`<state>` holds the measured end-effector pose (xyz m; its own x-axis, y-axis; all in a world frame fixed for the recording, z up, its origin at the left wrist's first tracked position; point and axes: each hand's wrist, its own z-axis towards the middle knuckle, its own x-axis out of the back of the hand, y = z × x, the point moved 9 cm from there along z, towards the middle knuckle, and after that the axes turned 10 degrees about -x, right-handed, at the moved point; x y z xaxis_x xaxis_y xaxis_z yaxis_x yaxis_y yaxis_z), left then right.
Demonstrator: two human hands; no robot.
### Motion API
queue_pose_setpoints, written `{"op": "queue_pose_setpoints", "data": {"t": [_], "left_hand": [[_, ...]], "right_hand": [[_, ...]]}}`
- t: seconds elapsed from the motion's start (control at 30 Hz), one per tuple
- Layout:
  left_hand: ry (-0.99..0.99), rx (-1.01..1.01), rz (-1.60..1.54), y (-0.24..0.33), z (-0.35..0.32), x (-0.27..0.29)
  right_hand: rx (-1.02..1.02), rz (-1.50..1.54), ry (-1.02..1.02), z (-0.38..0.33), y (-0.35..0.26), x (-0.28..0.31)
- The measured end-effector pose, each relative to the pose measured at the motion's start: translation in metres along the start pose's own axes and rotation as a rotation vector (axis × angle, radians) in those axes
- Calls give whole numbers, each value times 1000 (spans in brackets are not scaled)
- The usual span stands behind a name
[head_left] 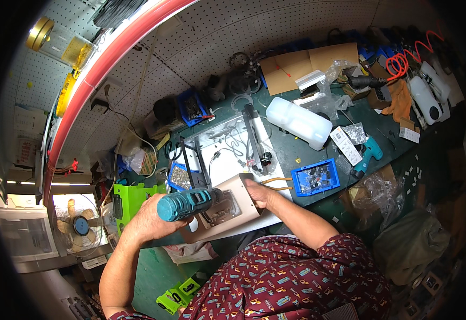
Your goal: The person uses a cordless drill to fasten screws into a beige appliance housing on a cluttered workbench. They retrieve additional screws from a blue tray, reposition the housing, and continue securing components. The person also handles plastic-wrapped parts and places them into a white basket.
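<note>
My left hand [150, 220] is wrapped round a teal and black cordless drill [186, 205]. The drill lies over a tan box-shaped housing [248, 209], pointing to the right across its recessed, clear-looking panel. Whether the drill's tip touches a screw cannot be made out. My right hand [259, 194] grips the housing at its right end, with the fingers partly hidden behind the edge. Beneath the housing lies a white sheet [275, 162] with cables and a dark bar-shaped part [252, 133]. Pliers with orange handles [276, 181] lie just right of my right hand.
A blue bin of small parts [332, 173] stands to the right, near a second teal drill [370, 154]. Behind are a white plastic container [299, 122] and a cardboard sheet [286, 66]. Bright green parts [131, 200] stand at left, with a fan [79, 226] beyond.
</note>
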<state>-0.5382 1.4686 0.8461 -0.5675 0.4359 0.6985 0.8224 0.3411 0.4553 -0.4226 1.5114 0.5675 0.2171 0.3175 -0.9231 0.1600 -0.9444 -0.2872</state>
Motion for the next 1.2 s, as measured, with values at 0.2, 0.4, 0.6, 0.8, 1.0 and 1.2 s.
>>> {"op": "queue_pose_setpoints", "data": {"t": [0.2, 0.4, 0.6, 0.8, 1.0, 1.2], "left_hand": [[-16, 12, 19, 2, -1, 0], [-38, 17, 91, 16, -2, 2], [-19, -13, 75, 13, -5, -2], [-11, -30, 116, 21, -3, 1], [-78, 54, 118, 18, -4, -2], [-48, 65, 77, 18, -5, -2]], "right_hand": [[-8, 41, 10, 5, 7, 4], [-4, 147, 34, 4, 14, 7], [6, 156, 22, 4, 15, 2], [24, 114, 27, 9, 18, 10], [-23, 114, -22, 13, 21, 7], [-28, 111, -9, 12, 19, 8]]}}
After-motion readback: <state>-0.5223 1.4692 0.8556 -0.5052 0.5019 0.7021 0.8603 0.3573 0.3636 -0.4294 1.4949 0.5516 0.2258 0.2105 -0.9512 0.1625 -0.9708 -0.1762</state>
